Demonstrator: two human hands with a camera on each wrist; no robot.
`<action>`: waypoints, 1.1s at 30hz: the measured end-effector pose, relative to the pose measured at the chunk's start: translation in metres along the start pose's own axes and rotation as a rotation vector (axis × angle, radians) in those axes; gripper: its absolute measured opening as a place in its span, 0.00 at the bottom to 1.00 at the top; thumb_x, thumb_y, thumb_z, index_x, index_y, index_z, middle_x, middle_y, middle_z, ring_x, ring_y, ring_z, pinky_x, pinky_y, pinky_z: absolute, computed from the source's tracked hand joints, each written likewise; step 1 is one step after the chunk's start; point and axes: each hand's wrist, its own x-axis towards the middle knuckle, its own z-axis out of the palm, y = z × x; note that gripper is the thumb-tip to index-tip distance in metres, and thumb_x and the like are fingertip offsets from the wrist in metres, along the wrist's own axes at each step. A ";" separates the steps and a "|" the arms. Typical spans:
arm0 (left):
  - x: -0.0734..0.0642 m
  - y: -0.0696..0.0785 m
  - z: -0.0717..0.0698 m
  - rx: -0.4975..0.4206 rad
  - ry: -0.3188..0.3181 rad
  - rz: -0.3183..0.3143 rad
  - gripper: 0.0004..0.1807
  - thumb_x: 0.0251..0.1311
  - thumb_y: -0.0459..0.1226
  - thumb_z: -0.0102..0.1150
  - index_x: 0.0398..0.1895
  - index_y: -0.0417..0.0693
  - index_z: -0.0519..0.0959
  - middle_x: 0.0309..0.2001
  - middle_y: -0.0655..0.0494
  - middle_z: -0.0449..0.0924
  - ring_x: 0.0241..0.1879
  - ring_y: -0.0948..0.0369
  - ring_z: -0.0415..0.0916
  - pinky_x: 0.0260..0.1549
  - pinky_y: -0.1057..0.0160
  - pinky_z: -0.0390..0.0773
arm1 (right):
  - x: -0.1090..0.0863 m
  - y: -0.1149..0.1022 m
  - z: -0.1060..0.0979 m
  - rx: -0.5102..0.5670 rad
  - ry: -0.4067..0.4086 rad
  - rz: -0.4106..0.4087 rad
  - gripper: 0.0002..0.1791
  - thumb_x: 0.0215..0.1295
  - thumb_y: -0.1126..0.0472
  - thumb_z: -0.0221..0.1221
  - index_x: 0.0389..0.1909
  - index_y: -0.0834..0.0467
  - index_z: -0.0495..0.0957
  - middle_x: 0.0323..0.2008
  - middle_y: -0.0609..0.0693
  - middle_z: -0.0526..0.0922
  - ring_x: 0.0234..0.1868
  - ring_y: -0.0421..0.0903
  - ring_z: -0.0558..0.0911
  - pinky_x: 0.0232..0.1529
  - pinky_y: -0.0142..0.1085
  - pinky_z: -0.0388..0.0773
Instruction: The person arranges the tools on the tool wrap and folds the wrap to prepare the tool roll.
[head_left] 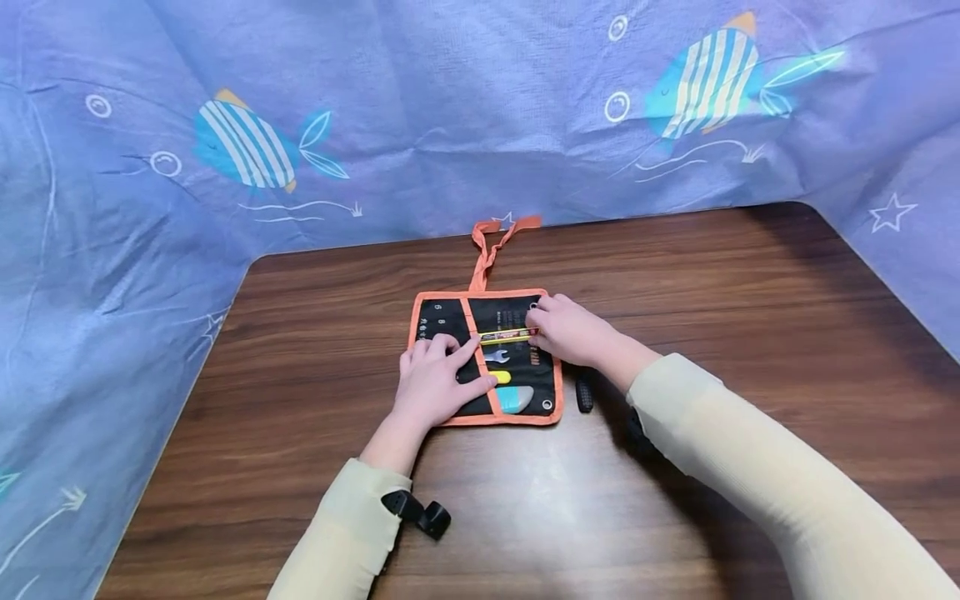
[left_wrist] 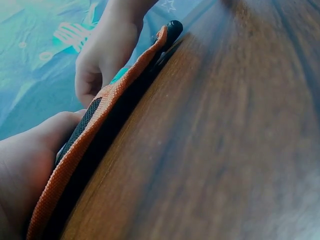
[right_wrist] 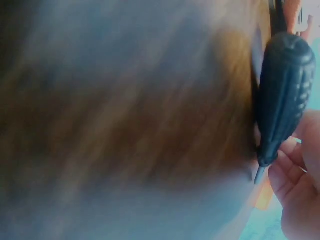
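- From my head view, the yellow slim tool (head_left: 504,337) lies to the left of the right hand (head_left: 572,333), its long axis running nearly crosswise and tilting up slightly to the right.
- I see its left end meet the orange pocket trim (head_left: 485,367) of the tool pouch (head_left: 558,392); whether any of it sits inside the pocket, I cannot tell.
- The right hand is nearer: its fingers and thumb pinch the tool's right end.
- The left hand (head_left: 435,379) grasps nothing that I can see; it rests spread on the pouch's left part, index fingertip by the tool's left end, thumb just beside the yellow tip (head_left: 501,377) of another item.
- My count: one pouch, one pinched tool, one wrench (head_left: 497,357) showing its metal head, one yellow tip, and one teal-and-grey piece (head_left: 516,399), all at the same trim.
- I count one black ridged handle (head_left: 584,395) just beyond the pouch's right edge; the right wrist view shows a thin metal shaft on it.
- Two orange tie ends (head_left: 480,271) reach away from the pouch's far edge over the one wooden table (head_left: 675,275).
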 end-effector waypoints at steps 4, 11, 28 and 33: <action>-0.001 -0.001 -0.001 -0.017 0.018 0.016 0.40 0.52 0.70 0.45 0.67 0.68 0.64 0.51 0.55 0.62 0.52 0.50 0.56 0.54 0.43 0.52 | 0.005 -0.006 0.003 -0.038 0.019 -0.042 0.05 0.64 0.58 0.59 0.34 0.56 0.77 0.35 0.49 0.74 0.39 0.47 0.72 0.44 0.41 0.70; 0.000 -0.001 0.000 -0.137 0.049 0.053 0.36 0.55 0.65 0.51 0.66 0.64 0.68 0.60 0.52 0.59 0.57 0.48 0.53 0.53 0.43 0.52 | 0.025 -0.025 0.006 -0.057 -0.027 -0.118 0.10 0.66 0.57 0.56 0.42 0.59 0.79 0.39 0.52 0.76 0.42 0.50 0.75 0.47 0.43 0.72; -0.004 -0.007 -0.003 -0.034 0.006 0.116 0.41 0.54 0.66 0.50 0.67 0.55 0.65 0.67 0.59 0.61 0.69 0.54 0.50 0.62 0.43 0.46 | 0.005 -0.009 0.006 0.168 -0.029 0.024 0.05 0.62 0.60 0.61 0.36 0.58 0.81 0.33 0.48 0.76 0.34 0.44 0.74 0.39 0.41 0.73; 0.000 -0.007 -0.004 -0.040 -0.008 0.147 0.41 0.54 0.65 0.51 0.68 0.54 0.65 0.67 0.58 0.61 0.69 0.55 0.49 0.63 0.43 0.42 | 0.011 -0.011 0.007 0.179 -0.012 0.035 0.07 0.63 0.62 0.60 0.40 0.60 0.80 0.36 0.51 0.78 0.38 0.46 0.76 0.43 0.43 0.74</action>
